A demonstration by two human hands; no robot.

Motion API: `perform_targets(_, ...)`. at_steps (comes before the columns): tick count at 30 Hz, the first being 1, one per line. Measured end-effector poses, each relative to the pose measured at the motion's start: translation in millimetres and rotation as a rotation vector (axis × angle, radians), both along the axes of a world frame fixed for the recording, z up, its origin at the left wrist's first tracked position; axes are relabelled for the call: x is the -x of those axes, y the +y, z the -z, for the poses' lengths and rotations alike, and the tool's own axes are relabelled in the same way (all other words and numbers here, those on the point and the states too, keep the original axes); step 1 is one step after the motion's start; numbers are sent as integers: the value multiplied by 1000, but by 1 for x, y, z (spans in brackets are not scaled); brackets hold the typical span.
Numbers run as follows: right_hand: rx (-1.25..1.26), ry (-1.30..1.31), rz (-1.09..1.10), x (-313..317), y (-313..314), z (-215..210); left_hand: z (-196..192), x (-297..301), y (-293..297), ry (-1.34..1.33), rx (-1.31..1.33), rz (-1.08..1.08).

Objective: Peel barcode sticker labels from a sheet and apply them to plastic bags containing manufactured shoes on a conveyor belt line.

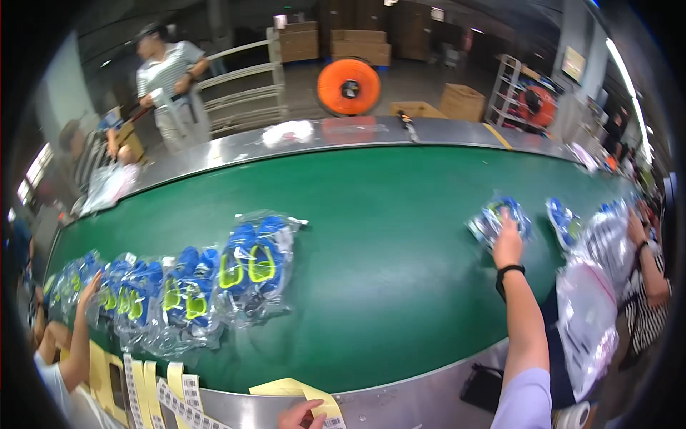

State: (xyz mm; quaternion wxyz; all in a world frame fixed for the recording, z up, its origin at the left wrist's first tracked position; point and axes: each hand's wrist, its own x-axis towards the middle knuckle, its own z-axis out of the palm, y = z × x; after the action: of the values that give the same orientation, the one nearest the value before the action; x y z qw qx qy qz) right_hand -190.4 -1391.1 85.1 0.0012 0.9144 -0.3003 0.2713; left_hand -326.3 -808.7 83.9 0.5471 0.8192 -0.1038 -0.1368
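While your right hand reaches far out over the green conveyor belt, its grip rests on a clear bag of blue sandals near the belt's right side; fingers lie on top of the pkg, but you can't tell if they're clenched round it or just pressing. A dark band sits on that wrist. Your left hand is at the bottom edge, on the steel rim of the belt, touching a yellow label sheet; only part of it shows, so grip state can't be told. More label strips hang over the rim to the left.

A row of bagged blue/yellow sandals lies overlapped on the belt's left half, well apart from the bag you're touching. Another person's hand at far left touches the end of that row. At right, a co-worker's hand is among more bagged pairs, w/ a stack of clear bags just beside your forearm. Behind the belt: an orange reel, cardboard boxes & a person in a striped shirt
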Motion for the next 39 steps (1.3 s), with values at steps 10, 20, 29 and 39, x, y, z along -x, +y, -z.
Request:
perform_targets(10,-609,-325,-738,-92,115,3,-3,-9,1,-31,-7,62)
perform_targets(20,-698,-39,-1302,81,344,-91,-19,-9,-5,190,486,-170)
perform_targets(29,-1662,347,-860,168,386,-38,-48,-2,-6,133,344,60)
perform_targets(39,-1527,-102,-779,179,398,-52,-61,14,-9,35,365,-10)
